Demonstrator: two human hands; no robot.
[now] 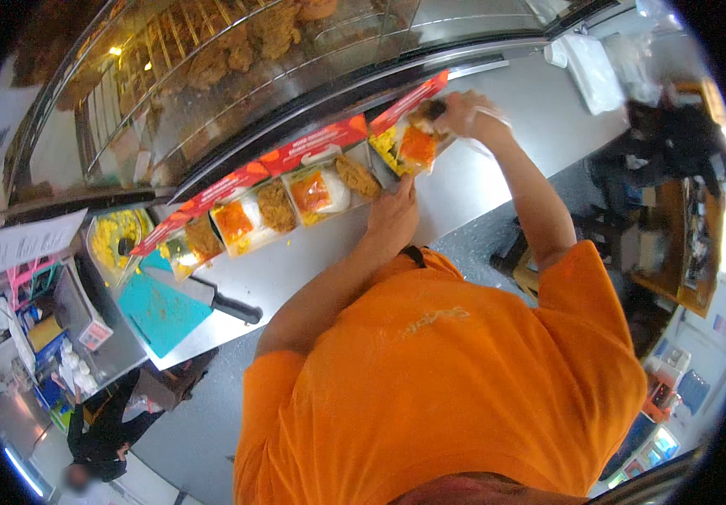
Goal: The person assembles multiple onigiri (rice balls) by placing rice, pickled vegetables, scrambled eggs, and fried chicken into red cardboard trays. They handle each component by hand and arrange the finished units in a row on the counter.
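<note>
Food boxes with red flaps stand in a slanting row on the steel counter. At the right end, an open food box [385,152] holds yellow pieces and orange-red sauce [419,147]. My left hand [392,210] grips the near edge of this box with its fingertips. My right hand [470,115], in a clear plastic glove, is closed at the box's far right side, round a brown fried piece [420,114]. A dark thing beside that piece is too small to make out. Other boxes hold rice [338,196], sauce [312,193] and fried pieces [354,176].
A black-handled knife [232,306] lies on a teal cutting board [163,316] at the left. Beyond it sits a clear tub [102,220] of yellow food with a dark utensil. A glass display case [211,101] borders the counter. White bags [592,74] lie far right. A person [98,446] is at lower left.
</note>
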